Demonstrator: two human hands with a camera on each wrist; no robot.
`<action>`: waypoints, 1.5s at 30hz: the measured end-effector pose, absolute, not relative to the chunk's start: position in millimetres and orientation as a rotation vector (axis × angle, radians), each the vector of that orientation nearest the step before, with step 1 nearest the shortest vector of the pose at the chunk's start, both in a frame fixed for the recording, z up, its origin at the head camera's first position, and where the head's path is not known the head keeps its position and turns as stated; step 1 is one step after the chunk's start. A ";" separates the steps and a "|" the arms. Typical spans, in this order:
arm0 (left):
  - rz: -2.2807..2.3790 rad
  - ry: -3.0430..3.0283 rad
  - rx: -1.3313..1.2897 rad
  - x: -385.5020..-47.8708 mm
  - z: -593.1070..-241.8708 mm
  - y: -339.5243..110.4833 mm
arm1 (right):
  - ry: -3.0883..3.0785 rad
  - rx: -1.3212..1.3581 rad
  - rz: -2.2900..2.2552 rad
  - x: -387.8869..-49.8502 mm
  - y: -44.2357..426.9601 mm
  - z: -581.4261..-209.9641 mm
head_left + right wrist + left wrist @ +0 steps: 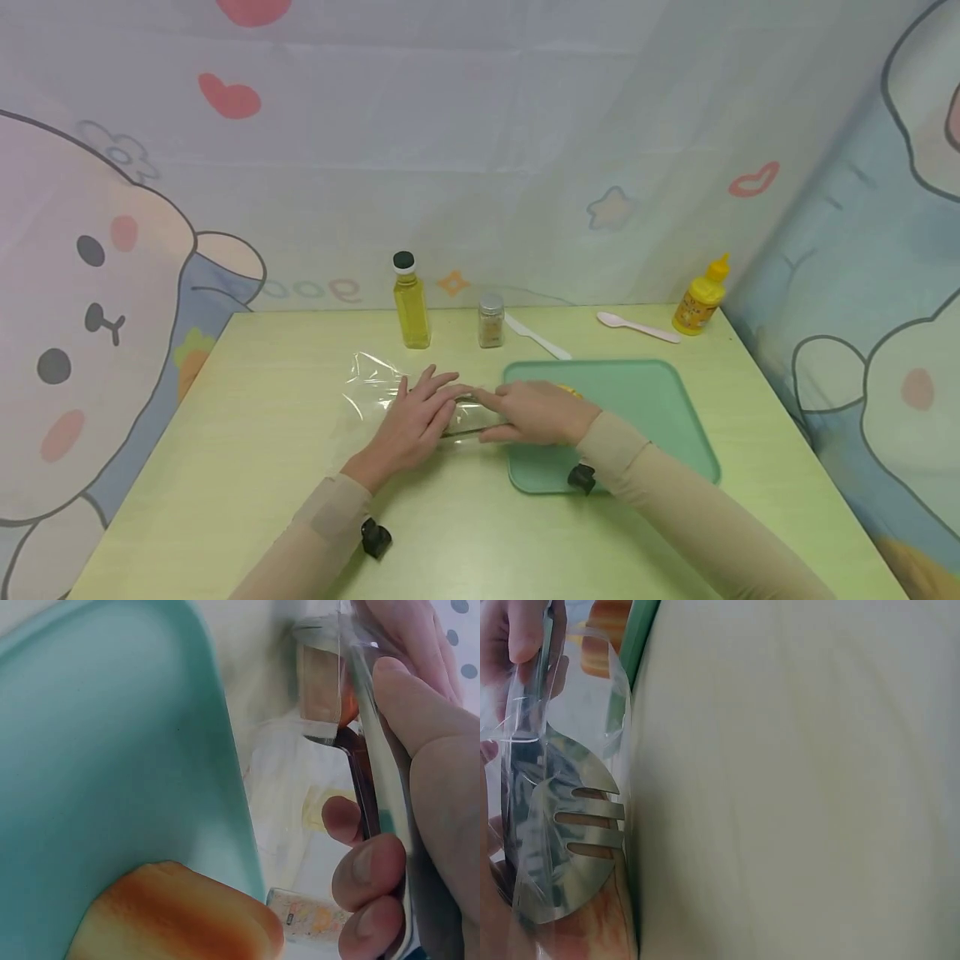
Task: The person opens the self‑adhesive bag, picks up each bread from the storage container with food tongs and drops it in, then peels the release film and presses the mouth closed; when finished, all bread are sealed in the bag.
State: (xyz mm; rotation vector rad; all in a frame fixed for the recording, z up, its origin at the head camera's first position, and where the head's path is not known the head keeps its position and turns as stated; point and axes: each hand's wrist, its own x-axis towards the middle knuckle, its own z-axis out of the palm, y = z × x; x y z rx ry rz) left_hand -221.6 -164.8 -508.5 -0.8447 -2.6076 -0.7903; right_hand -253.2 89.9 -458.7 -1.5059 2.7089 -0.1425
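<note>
A clear plastic bag (367,387) lies beside the tray, under my left hand (412,421), whose fingers hold it from above. My right hand (543,412) grips metal food tongs (394,787), fingers curled round the arms. In the left wrist view, the slotted head of the tongs (547,877) is inside the bag, against a reddish-brown slab (600,926); its kind is unclear. Both hands nearly meet at the bag. A golden-brown bread roll (187,919) lies on the green tray (645,400), mostly hidden by my right hand in the head view.
Along the back stand an oil bottle (412,312), a seasoning jar (491,322) and a yellow squeeze bottle (699,302). A white plastic knife (536,337) and a pale pink spoon (637,326) lie behind the tray. A printed cloth hangs behind the table.
</note>
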 end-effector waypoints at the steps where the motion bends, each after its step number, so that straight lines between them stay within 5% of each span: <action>1: -0.787 -2.610 -0.848 -221.5 -508.5 -165.4 | 2.703 -1.513 -0.140 -253.4 90.0 -458.9; 24: -0.843 -2.634 -0.869 -221.3 -508.6 -180.6 | 2.621 -1.437 -0.237 -253.7 119.4 -456.6; 45: -0.778 -2.617 -0.857 -214.2 -508.0 -165.7 | 2.694 -1.459 -0.251 -241.8 96.1 -452.1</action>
